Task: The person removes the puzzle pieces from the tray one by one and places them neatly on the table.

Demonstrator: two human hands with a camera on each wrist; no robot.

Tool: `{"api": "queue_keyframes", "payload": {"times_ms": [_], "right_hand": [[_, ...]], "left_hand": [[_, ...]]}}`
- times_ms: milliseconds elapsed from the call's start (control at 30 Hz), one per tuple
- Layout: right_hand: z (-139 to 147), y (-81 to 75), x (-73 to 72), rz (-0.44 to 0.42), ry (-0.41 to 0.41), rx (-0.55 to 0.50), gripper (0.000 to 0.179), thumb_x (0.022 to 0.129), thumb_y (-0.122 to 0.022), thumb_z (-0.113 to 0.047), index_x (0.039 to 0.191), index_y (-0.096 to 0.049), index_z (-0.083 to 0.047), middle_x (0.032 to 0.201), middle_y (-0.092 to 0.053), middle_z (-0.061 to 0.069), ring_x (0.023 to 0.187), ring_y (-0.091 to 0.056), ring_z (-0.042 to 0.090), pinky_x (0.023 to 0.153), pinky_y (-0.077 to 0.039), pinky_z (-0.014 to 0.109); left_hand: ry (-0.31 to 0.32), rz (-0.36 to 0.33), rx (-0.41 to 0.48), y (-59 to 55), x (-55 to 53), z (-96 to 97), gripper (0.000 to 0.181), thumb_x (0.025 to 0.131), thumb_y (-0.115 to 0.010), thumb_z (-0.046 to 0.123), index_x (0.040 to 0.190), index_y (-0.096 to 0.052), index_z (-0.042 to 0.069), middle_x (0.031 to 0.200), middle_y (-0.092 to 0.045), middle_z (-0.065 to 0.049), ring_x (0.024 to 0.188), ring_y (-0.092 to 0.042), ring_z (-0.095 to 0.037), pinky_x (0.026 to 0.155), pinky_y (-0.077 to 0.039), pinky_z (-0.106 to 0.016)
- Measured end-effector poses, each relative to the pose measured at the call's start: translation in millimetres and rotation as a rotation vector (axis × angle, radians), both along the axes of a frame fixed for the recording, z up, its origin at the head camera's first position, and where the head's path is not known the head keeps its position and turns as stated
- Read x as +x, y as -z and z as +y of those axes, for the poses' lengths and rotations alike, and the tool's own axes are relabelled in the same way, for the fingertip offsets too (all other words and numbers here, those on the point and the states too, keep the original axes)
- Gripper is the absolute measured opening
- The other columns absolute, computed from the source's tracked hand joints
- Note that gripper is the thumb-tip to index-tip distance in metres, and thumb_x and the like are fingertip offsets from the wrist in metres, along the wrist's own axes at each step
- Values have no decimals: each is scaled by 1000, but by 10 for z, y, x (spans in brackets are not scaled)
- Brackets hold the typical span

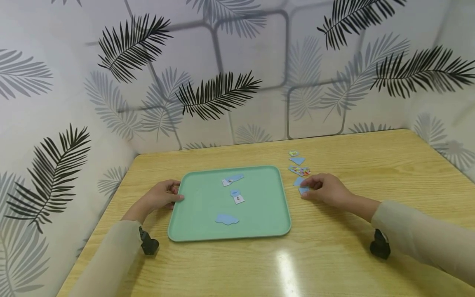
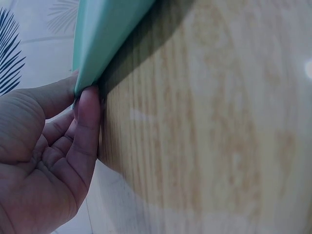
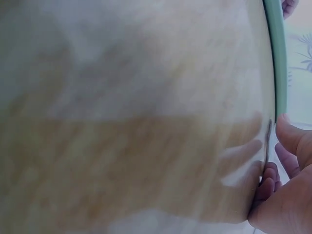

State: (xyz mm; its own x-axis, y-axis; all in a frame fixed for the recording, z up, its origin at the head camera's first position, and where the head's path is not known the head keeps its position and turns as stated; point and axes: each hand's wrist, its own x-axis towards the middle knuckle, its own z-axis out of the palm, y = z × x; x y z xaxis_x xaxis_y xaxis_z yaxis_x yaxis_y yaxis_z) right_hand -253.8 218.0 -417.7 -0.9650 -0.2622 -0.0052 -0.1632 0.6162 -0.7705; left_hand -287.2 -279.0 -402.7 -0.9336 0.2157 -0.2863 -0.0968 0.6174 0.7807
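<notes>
My left hand grips the left rim of a mint-green tray, thumb on top and fingers beneath; the left wrist view shows the tray's edge pinched there. Three flat light-blue puzzle pieces lie in the tray: one with a white end, one with a small dark figure, and a plain wavy one. To the right of the tray, my right hand holds a small light-blue puzzle piece between thumb and fingers, low at the tabletop. Another blue piece lies just behind it, partly under the fingertips.
Farther back in the same column lie a multicoloured piece, a blue triangular piece and a small green-yellow piece. The wooden table meets a leaf-patterned wall at the back and sides.
</notes>
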Motion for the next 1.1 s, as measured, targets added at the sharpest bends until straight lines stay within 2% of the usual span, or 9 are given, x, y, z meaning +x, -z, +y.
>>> {"api": "queue_keyframes", "payload": {"times_ms": [167, 467, 700, 900, 1100], "right_hand": [[11, -46, -36, -28, 3, -34, 36, 86, -77, -20, 114, -67, 0, 98, -60, 10, 85, -52, 22, 68, -46, 29], [-72, -141, -120, -51, -6, -71, 42, 89, -74, -23, 122, -64, 0, 111, -57, 16, 94, -52, 25, 74, -47, 30], [-299, -210, -229, -64, -47, -118, 41, 90, -72, -20, 124, -62, 1, 110, -56, 14, 93, -50, 25, 77, -46, 33], [-525, -256, -339, -64, -58, -182, 39, 90, -72, -15, 124, -63, 1, 106, -56, 12, 90, -50, 25, 75, -47, 33], [-743, -249, -466, -65, -91, -185, 41, 89, -74, -18, 125, -63, -2, 108, -58, 11, 92, -51, 25, 75, -47, 32]], "left_hand": [[-4, -1, 2, 21, -22, -14, 56, 94, -66, 8, 142, -40, -5, 100, -46, -12, 84, -51, -21, 66, -52, -32], [2, -3, 4, 19, -32, -18, 55, 93, -66, 7, 141, -40, -6, 100, -45, -12, 83, -50, -21, 66, -52, -32], [-2, -9, -10, 8, -12, -8, 58, 93, -66, 8, 142, -38, -7, 101, -45, -12, 83, -50, -21, 65, -52, -33], [-4, -12, 0, 10, -11, -8, 57, 93, -66, 8, 142, -39, -7, 100, -45, -12, 81, -50, -21, 65, -52, -32], [5, -4, -9, 4, -20, -12, 57, 94, -66, 9, 142, -39, -6, 101, -46, -12, 84, -50, -22, 66, -52, -32]]}}
